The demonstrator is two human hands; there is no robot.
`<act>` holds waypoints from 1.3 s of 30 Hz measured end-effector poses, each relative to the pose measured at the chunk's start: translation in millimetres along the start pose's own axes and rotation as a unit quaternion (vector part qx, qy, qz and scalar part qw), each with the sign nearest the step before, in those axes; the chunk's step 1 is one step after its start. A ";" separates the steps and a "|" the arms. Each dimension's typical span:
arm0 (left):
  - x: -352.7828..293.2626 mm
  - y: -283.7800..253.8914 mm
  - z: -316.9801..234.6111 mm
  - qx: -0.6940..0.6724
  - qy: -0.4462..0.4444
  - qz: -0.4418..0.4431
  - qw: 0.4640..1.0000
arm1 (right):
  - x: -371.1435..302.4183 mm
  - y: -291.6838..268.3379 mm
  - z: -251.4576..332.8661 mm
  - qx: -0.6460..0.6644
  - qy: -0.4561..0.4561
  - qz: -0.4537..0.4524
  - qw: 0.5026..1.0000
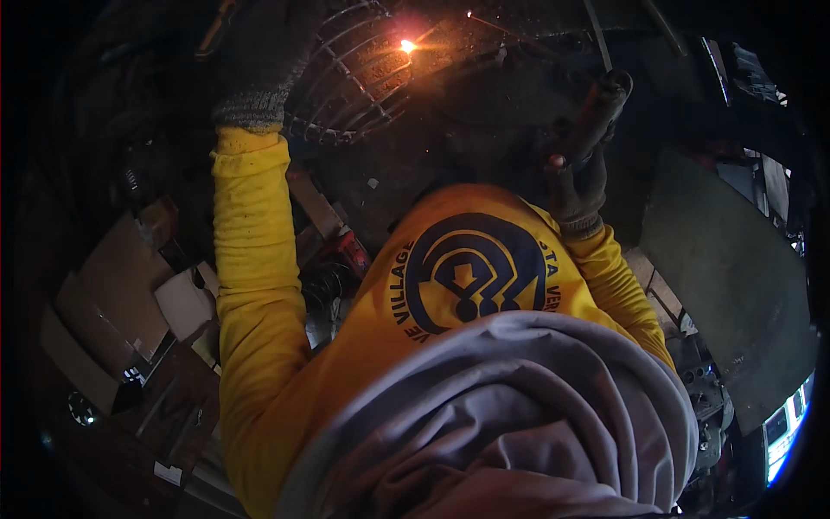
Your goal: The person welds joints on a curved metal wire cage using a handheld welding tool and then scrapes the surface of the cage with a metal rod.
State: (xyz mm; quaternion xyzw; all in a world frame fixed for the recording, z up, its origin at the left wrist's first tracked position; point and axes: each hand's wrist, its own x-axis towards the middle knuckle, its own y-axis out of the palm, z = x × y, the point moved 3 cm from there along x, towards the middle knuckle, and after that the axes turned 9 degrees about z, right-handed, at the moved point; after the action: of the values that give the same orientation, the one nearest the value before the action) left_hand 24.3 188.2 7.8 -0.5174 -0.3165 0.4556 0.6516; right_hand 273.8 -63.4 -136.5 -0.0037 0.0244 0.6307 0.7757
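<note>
My gloved left hand (pixel 259 52) rests on wire grille (pixel 359 82), grip unclear. Right hand (pixel 577 186) fist-tight round welding torch handle (pixel 596 117). Spark (pixel 406 45) glows right of left hand.

My left glove (pixel 259 60) fades into the dark near the top edge, so I cannot tell what its fingers grip. The wire grille (pixel 354 78) is cut off there too. My right glove (pixel 577 186) hides the holder's (pixel 596 112) lower end.
</note>
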 end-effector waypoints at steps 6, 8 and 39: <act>15.4 39.4 35.6 -0.121 0.098 0.018 0.988 | -5.1 -19.4 -7.6 -0.022 0.027 -0.005 0.999; 12.0 33.3 38.5 -0.207 -0.030 0.087 0.974 | -8.6 -22.5 -5.0 -0.044 0.014 -0.016 0.999; -77.9 -19.5 102.4 -0.425 -0.031 -0.074 0.902 | 30.1 -21.9 22.7 0.002 0.002 -0.059 0.998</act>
State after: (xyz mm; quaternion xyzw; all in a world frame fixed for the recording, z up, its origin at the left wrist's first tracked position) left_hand -91.0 155.0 58.3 -0.7059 -0.5373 0.2439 0.3918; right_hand 302.2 -37.6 -115.6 -0.0044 0.0271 0.5835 0.8116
